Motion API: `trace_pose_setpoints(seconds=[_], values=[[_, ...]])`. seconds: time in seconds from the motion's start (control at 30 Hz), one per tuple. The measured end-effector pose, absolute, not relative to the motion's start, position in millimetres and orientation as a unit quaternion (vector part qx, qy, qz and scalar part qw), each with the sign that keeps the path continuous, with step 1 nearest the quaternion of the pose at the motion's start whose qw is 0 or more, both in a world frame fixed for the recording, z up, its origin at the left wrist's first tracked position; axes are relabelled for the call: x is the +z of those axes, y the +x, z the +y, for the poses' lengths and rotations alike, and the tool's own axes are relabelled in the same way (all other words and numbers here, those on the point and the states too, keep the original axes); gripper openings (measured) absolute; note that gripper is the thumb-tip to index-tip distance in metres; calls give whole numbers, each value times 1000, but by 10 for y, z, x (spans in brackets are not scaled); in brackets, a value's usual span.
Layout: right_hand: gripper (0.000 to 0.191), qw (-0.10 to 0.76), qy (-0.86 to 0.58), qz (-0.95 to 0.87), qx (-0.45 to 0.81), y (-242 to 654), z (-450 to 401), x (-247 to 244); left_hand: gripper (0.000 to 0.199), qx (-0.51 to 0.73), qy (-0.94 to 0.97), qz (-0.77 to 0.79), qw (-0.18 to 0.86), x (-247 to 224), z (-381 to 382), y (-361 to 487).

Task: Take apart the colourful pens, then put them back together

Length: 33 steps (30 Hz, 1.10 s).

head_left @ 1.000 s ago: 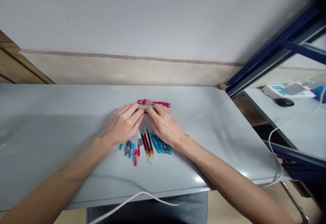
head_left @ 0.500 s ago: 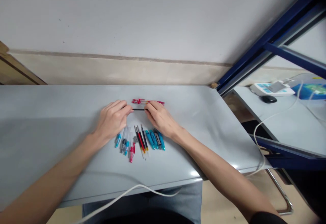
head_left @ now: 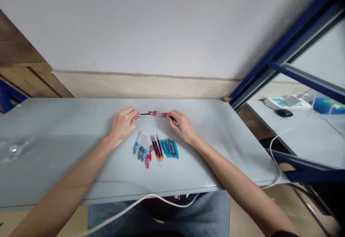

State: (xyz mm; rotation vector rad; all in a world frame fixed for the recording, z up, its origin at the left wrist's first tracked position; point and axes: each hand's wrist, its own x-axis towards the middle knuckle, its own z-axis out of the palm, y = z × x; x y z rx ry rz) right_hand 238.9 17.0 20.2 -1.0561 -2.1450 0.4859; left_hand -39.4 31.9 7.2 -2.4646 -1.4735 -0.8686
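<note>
My left hand (head_left: 125,122) pinches a thin black pen refill (head_left: 145,114), which points right over the table. My right hand (head_left: 182,125) is closed around a small dark pen part (head_left: 173,119), mostly hidden by the fingers. Between and behind the hands lie red pen pieces (head_left: 154,112). Nearer to me, clear barrels with blue, grey and red grips (head_left: 140,150) lie in a row. Beside them are several refills (head_left: 156,147) with dark and red ink. Blue and grey upper pen halves (head_left: 170,148) lie below my right hand.
Crumpled clear plastic (head_left: 14,150) lies at the table's left. A white cable (head_left: 151,195) crosses the front edge. Beyond the blue metal frame (head_left: 258,61) on the right, a second table holds a black mouse (head_left: 284,113) and a white device (head_left: 280,103).
My hands have moved apart; the black piece that spanned between them now sticks out from my left hand only. The view has shifted, showing more of the table's left side.
</note>
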Motion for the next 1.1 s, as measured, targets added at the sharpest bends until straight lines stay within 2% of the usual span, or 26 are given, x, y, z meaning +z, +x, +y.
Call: trace_pose_setpoints(seconds=[0.2, 0.43, 0.53, 0.6, 0.77, 0.93, 1.1], values=[[27, 289, -353, -871, 183, 2274, 35, 213, 28, -267, -833, -484, 29, 64, 286, -312], [21, 276, -297, -879, 250, 2123, -120, 211, 25, -273, -799, -534, -48, 86, 144, -191], [9, 276, -315, -857, 301, 2098, -137, 232, 24, -267, -795, -539, -72, 85, 93, -131], [7, 287, -298, -853, 319, 2088, -132, 240, 23, -263, -797, -538, -76, 87, 70, -102], [22, 278, -262, -864, 327, 2078, -125, 249, 23, -259, -803, -531, -79, 94, 43, -76], [15, 246, -250, -871, 344, 2070, -137, 296, 24, -268, -804, -525, -78, 89, 43, -76], [16, 224, -209, -886, 348, 2072, -133, 320, 23, -263, -802, -531, -74, 105, 40, -77]])
